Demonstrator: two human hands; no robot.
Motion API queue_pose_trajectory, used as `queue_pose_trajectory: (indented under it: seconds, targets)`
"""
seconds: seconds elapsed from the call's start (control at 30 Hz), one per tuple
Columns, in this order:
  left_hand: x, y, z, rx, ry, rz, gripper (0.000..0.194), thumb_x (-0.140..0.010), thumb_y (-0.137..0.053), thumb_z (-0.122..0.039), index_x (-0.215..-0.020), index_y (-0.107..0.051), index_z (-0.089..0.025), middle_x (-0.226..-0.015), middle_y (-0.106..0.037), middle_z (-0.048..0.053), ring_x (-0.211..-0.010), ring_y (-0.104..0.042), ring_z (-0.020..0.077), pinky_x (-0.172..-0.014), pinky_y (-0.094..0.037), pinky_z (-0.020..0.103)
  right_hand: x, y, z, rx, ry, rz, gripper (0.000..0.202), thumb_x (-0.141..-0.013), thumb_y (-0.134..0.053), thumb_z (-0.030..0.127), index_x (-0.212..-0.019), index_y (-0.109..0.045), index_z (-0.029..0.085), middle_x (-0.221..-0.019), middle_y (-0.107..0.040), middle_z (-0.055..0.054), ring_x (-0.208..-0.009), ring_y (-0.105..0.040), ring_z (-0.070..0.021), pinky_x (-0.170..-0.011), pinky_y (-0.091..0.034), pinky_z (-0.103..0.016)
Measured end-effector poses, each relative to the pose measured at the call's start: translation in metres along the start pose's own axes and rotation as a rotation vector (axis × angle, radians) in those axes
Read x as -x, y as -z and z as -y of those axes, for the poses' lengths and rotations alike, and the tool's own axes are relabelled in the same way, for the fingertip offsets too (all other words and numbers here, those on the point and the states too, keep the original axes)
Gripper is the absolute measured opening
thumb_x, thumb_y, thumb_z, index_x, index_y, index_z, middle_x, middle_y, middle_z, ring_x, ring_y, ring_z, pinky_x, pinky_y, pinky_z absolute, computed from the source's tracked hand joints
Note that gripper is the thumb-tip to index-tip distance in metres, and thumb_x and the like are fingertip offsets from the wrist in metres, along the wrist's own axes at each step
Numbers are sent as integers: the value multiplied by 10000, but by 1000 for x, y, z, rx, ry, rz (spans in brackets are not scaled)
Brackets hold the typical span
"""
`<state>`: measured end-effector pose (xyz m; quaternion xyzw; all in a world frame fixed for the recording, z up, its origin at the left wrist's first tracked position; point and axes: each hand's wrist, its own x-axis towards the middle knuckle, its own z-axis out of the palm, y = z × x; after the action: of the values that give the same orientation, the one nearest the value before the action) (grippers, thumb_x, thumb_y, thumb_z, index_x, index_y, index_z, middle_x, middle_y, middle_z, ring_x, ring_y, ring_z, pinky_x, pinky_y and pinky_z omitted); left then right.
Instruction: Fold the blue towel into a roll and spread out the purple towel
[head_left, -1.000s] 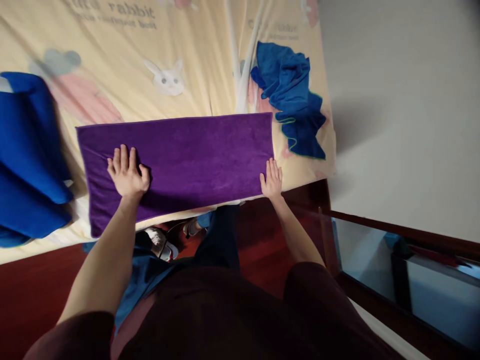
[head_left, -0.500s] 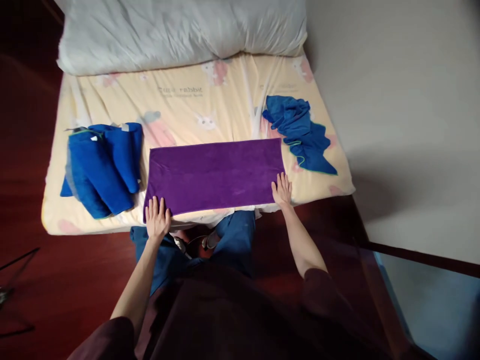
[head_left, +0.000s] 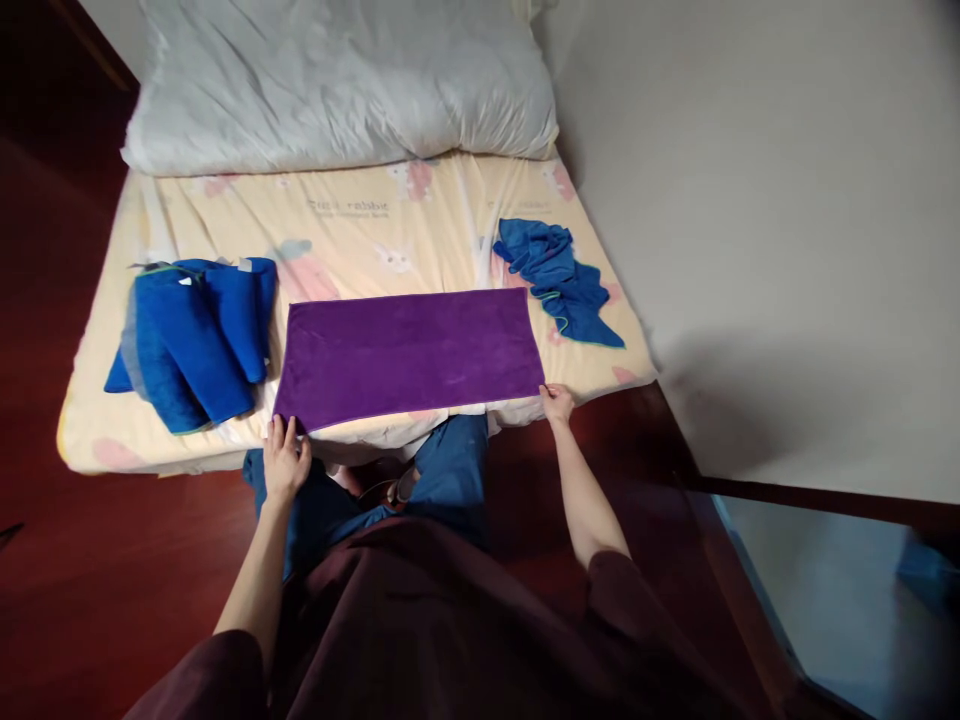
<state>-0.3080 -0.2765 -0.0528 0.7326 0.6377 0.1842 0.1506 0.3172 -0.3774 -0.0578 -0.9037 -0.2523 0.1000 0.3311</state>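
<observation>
A purple towel point(head_left: 409, 355) lies spread as a long rectangle along the near edge of the bed. At its near left corner rests my left hand point(head_left: 286, 460), fingers laid on the cloth and slightly apart, thumb held off to the side. My right hand point(head_left: 556, 403) pinches the near right corner between thumb and fingers. Left of the purple towel sit several rolled or folded blue towels point(head_left: 199, 340) with pale tags. To its right, a crumpled blue towel point(head_left: 559, 280) with green edging lies loose.
The bed point(head_left: 420, 225) has a cream sheet printed with rabbits. A thick white quilt or pillow point(head_left: 345, 90) covers its far end. A pale wall point(head_left: 750, 250) runs along the right side. Dark red floor point(head_left: 112, 580) shows at the left, and my knees are by the bed's near edge.
My right hand has gone from lying flat on the towel to pinching its near right corner. My left hand has slid toward the near left corner. The view has shifted slightly.
</observation>
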Motion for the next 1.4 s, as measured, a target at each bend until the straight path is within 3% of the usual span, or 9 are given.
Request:
queue_pose_trajectory:
  seconds: [0.3,0.4,0.5,0.63,0.7,0.83,1.17,1.27,1.4]
  targets:
    - [18,8,7,-30,65,73,693,-940,-458,-351,-1562,-413,-50,-1676,-244,219,-1571,-176,396,-1244,-254,603,3,-5,3,-19,-92,20,281,-830,-644,293,-965,-759,74,-802,-779,-140,-647,-727,-241,-683,-603,-343]
    - [21,8,5,-64,50,76,688,-946,-444,-341,-1560,-408,-32,-1675,-236,231,-1569,-180,401,-1240,-252,605,9,4,8,20,-70,-2,327,-854,-617,308,-1028,-755,69,-927,-777,-185,-868,-737,-299,-857,-591,-420]
    - [24,7,1,-86,53,57,699,-944,-440,-317,-1574,-371,-23,-1677,-229,231,-1575,-171,384,-1247,-240,591,21,7,17,102,101,-15,454,-899,-544,316,-1252,-690,69,-1297,-683,-234,-1261,-604,-348,-1107,-450,-522]
    - [30,4,-3,-97,76,45,748,-939,-429,-283,-1605,-260,11,-1680,-213,238,-1578,-174,363,-1256,-228,581,43,-1,21,335,492,253,581,-1002,-390,372,-1514,-488,114,-1605,-437,-173,-1526,-345,-275,-1244,-283,-516]
    - [33,2,-2,-101,95,47,767,-933,-435,-277,-1612,-230,15,-1682,-201,240,-1579,-174,357,-1258,-224,581,51,-5,18,419,462,355,624,-1026,-331,413,-1570,-408,118,-1659,-348,-160,-1570,-261,-258,-1264,-243,-516]
    - [35,1,0,-118,116,56,777,-933,-430,-296,-1606,-228,33,-1682,-189,246,-1578,-173,364,-1255,-225,589,53,-9,11,463,320,371,677,-1028,-278,433,-1609,-325,88,-1703,-220,-167,-1600,-165,-268,-1275,-168,-568]
    - [37,2,-7,-171,112,9,799,-881,-461,-238,-1607,-243,14,-1675,-225,245,-1577,-165,374,-1264,-151,615,52,-9,26,455,270,324,620,-991,-373,354,-1544,-443,81,-1663,-311,-206,-1570,-251,-305,-1243,-199,-628]
    - [33,3,-12,-154,38,-56,672,-894,-454,-203,-1547,-412,-49,-1635,-345,218,-1558,-221,375,-1253,-196,598,66,-10,31,437,446,252,550,-952,-413,241,-1466,-546,99,-1604,-436,-185,-1522,-347,-302,-1237,-245,-581]
    - [15,-3,-32,-73,-199,54,470,-959,-404,-182,-1379,-613,-158,-1410,-587,169,-1350,-495,323,-1130,-412,475,94,-20,42,364,741,294,423,-942,-448,173,-1279,-703,162,-1438,-624,-133,-1335,-526,-283,-1136,-402,-485]
